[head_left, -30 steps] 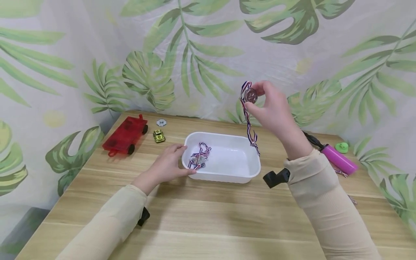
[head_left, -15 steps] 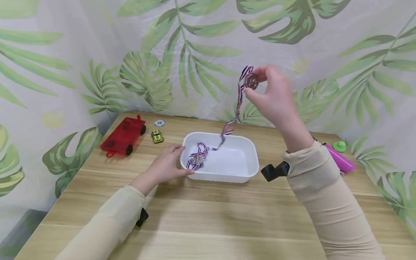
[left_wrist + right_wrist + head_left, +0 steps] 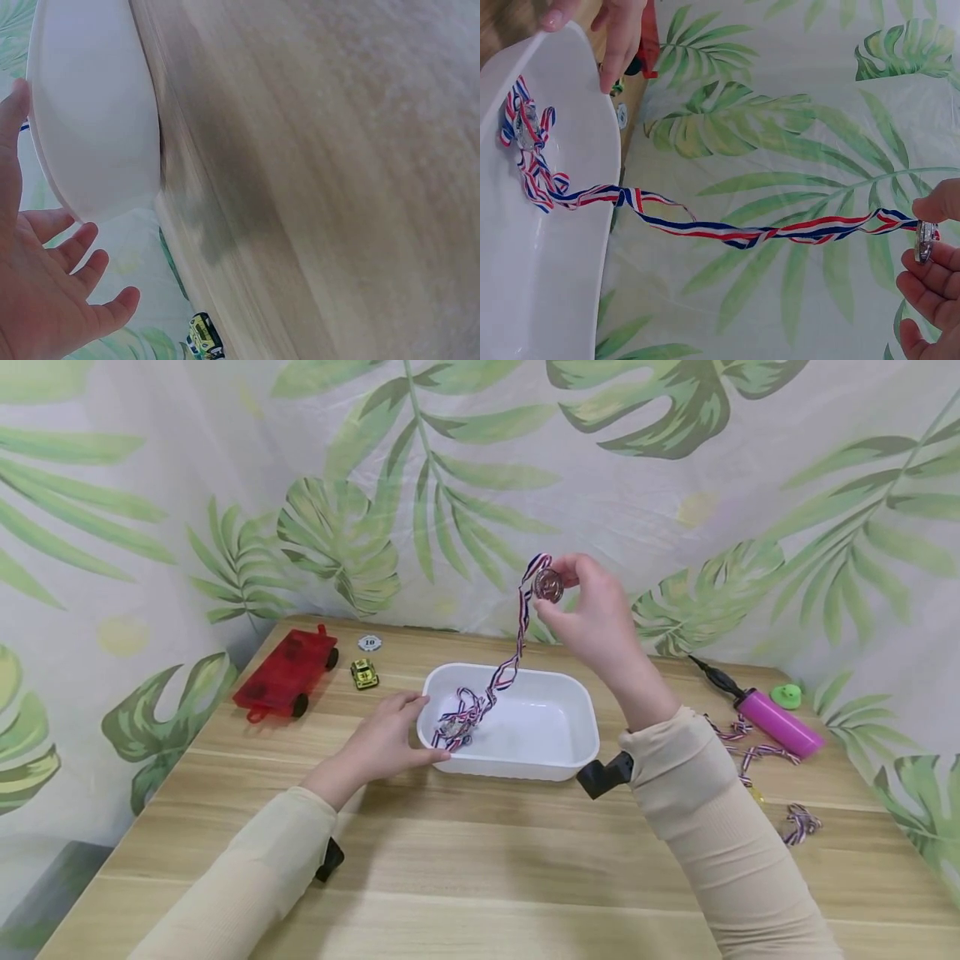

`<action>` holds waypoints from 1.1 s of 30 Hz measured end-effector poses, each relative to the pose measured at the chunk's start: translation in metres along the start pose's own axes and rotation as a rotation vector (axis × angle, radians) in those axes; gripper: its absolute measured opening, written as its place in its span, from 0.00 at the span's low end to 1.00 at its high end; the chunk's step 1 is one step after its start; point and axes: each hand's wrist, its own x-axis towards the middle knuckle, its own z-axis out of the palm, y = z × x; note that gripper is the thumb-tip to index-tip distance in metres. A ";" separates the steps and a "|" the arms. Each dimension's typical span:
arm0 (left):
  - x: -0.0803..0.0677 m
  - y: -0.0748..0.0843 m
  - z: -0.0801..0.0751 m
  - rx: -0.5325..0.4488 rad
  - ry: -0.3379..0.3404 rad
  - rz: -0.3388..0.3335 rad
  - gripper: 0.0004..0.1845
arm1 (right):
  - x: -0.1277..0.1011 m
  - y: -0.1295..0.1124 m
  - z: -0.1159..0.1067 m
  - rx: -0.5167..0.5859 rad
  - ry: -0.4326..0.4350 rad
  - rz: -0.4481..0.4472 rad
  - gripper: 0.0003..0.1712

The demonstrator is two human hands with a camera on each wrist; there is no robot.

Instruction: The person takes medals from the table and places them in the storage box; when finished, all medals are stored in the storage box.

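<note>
Medal held above the white tray, its ribbon trailing down inside.

The right hand (image 3: 592, 614) pinches the medal (image 3: 548, 585) above the tray (image 3: 517, 764); its striped ribbon (image 3: 504, 672) runs down to a second medal (image 3: 453, 727) lying at the tray's left end. The left hand (image 3: 386, 743) rests with relaxed fingers against the tray's left wall, grasping nothing. Likely risks: the two ribbons tangle, or the ribbon drapes over the tray's rim and lands outside.
</note>
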 end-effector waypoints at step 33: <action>-0.001 -0.002 0.001 -0.010 0.025 0.025 0.51 | -0.048 0.083 0.154 -0.346 -0.632 0.300 0.13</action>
